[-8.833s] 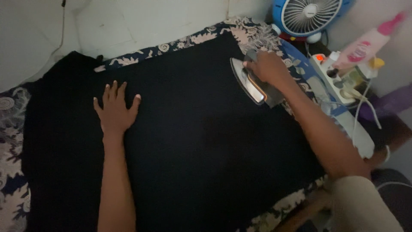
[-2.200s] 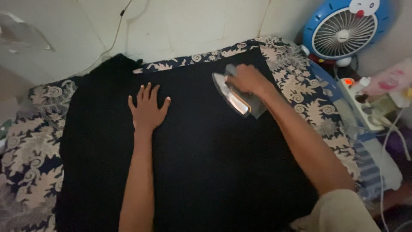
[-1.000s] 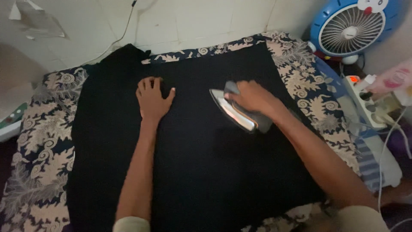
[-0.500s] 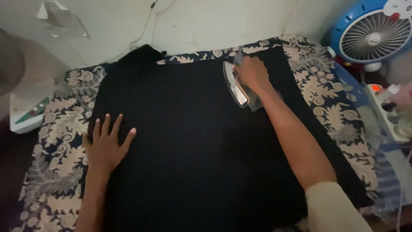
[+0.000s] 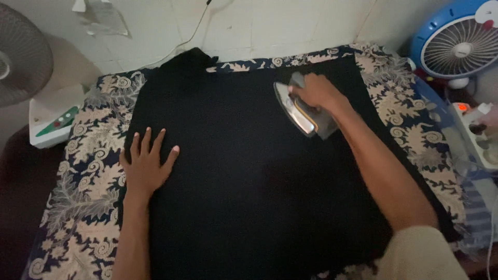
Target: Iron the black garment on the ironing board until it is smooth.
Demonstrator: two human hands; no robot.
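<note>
The right hand [image 5: 319, 92] is wrapping its fingers tight around the handle of the iron [image 5: 301, 106], tipping it so the shiny soleplate is facing left, apparently with only its lower edge meeting the cloth. The iron is sitting on the upper right part of the dark cloth [image 5: 249, 176], near the far edge. Over on the other side, the left hand [image 5: 147, 166] is lying flat with fingers spread, gripping nothing — just pressing the cloth's left edge down, where it is meeting the floral padded cover [image 5: 88, 186] underneath.

The dark cloth is lying spread across most of that cover, one corner bunching up by the wall. A blue fan [image 5: 459, 44] is standing off to the right beside a power strip [image 5: 474, 132], and a grey fan [image 5: 23, 52] is showing at far left.

This is looking like the pressing step itself — mid-stroke, by my reading. The next pass is calling for the soleplate laid flat again and the free hand kept well apart from the hot metal.
</note>
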